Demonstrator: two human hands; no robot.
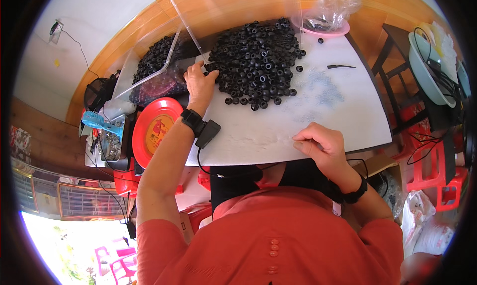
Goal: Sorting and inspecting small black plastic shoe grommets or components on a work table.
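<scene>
A big heap of black, round, bead-like parts with holes (258, 56) covers the far middle of the white-topped table (248, 131). At the heap's left edge, my left hand (199, 86) rests with thumb and fingers apart, touching or nearly touching the outermost parts; nothing shows in its grasp. My right hand (323, 145) is over the table's near edge, apart from the heap. Its thumb and forefinger are pressed together, and whatever may be between them is too small to make out.
Clear plastic bins (171, 61) stand at the far left, one with more black parts. A red round tray (140, 121) sits beside the table's left side. Far right are a pink bowl (343, 30) and a thin black pointed piece (341, 66). A pale green basin (420, 66) stands farther right.
</scene>
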